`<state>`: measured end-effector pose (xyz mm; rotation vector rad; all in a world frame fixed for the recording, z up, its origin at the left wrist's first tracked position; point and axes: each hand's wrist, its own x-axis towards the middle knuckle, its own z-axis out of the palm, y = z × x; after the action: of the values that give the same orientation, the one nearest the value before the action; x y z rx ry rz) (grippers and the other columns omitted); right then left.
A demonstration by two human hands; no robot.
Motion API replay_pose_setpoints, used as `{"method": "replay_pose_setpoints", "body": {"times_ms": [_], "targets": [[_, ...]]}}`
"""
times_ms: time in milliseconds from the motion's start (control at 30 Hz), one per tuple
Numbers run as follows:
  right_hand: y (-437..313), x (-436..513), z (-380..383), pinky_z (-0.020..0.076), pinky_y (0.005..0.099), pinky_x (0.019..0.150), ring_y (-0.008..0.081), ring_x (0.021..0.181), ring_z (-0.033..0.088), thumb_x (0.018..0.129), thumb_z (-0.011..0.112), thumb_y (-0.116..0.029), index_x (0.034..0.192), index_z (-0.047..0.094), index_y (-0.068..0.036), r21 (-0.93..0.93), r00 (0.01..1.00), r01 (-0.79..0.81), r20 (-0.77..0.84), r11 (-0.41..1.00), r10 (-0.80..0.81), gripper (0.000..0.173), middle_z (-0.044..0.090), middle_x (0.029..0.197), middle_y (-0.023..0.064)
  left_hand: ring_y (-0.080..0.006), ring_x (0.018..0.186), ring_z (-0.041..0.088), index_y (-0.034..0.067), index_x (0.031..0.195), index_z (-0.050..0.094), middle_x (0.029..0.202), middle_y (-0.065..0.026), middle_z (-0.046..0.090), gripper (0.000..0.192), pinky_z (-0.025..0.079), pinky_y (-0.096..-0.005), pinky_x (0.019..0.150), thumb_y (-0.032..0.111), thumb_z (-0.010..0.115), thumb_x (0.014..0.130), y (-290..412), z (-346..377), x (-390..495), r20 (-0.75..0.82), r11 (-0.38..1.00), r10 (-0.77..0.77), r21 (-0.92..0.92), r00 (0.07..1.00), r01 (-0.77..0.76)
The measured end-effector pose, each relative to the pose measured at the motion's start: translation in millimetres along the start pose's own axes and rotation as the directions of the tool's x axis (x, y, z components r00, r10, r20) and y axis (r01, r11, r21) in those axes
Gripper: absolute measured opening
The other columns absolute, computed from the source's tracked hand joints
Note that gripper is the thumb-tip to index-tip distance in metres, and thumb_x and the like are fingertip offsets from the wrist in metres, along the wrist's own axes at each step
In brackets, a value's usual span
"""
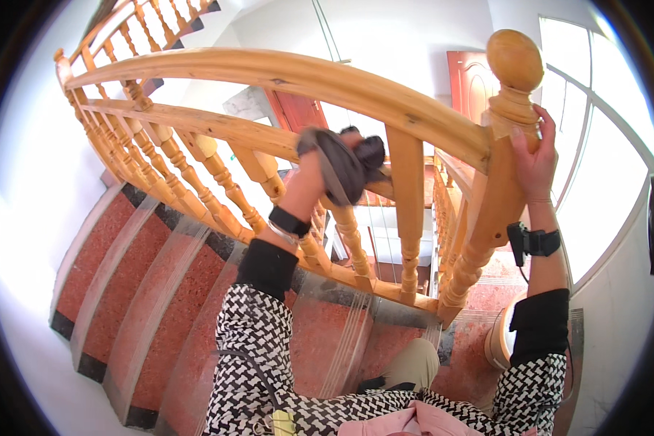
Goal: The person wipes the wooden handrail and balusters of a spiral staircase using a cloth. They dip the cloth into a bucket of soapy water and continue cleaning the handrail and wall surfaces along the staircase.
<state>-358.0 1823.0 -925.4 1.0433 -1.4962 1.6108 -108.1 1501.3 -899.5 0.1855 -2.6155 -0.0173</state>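
Observation:
My left hand holds a dark, bunched cloth against the lower rail of a varnished wooden stair banister, between the turned balusters and the wide handrail. The cloth is blurred and hides much of the hand. My right hand rests on the square top of the newel post, just beneath its ball finial, with the thumb on the near face and the fingers around the far side.
Red stone steps with grey edges run up to the left. A bucket stands on the floor beside the post, near my right forearm. Windows line the right wall. Beyond the banister are the stairwell and reddish doors.

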Motion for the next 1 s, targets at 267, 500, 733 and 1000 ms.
{"method": "replay_pose_setpoints", "body": {"times_ms": [267, 500, 733, 1000], "targets": [[-2, 2, 4, 0.0595, 0.0381, 0.080, 0.0298, 0.098, 0.074, 0.089, 0.074, -0.028, 0.137, 0.047, -0.008, -0.002, 0.997, 0.076, -0.033, 0.997, -0.076, 0.059, 0.073, 0.110, 0.0165, -0.0356, 0.104, 0.065, 0.022, 0.121, 0.063, 0.106, -0.0084, 0.069, 0.056, 0.052, -0.0444, 0.084, 0.012, 0.078, 0.068, 146, -11, -108, 0.130, 0.959, 0.218, -0.211, 0.967, -0.187], [-4, 3, 5, 0.0597, 0.0392, 0.078, 0.0329, 0.095, 0.074, 0.087, 0.076, -0.031, 0.134, 0.049, -0.010, -0.037, 0.991, 0.122, -0.055, 0.992, -0.124, 0.058, 0.073, 0.107, 0.0167, -0.0371, 0.102, 0.066, 0.013, 0.115, 0.066, 0.108, -0.0121, 0.071, 0.045, 0.053, -0.0478, 0.085, 0.019, 0.078, 0.072, 107, -118, 14, -0.687, 0.899, 0.332, 0.438, 0.647, 0.004], [-2, 5, 5, 0.0580, 0.0447, 0.077, 0.0389, 0.094, 0.072, 0.087, 0.075, -0.034, 0.134, 0.048, -0.012, -0.103, 0.983, 0.159, -0.073, 0.982, -0.167, 0.058, 0.072, 0.109, 0.0173, -0.0413, 0.109, 0.058, 0.019, 0.111, 0.065, 0.121, -0.0203, 0.059, 0.050, 0.047, -0.0522, 0.093, 0.016, 0.081, 0.063, 198, 32, 64, -0.553, 0.939, 0.345, 0.216, 0.759, -0.269], [-1, 4, 5, 0.0563, 0.0456, 0.079, 0.0386, 0.097, 0.070, 0.089, 0.074, -0.035, 0.135, 0.046, -0.012, -0.016, 0.996, 0.087, -0.016, 0.996, -0.088, 0.060, 0.070, 0.111, 0.0178, -0.0389, 0.102, 0.066, 0.019, 0.118, 0.069, 0.119, -0.0176, 0.066, 0.052, 0.052, -0.0449, 0.088, 0.008, 0.079, 0.067, 196, 54, -47, -0.474, 0.802, 0.432, -0.186, 0.767, -0.567]]}}
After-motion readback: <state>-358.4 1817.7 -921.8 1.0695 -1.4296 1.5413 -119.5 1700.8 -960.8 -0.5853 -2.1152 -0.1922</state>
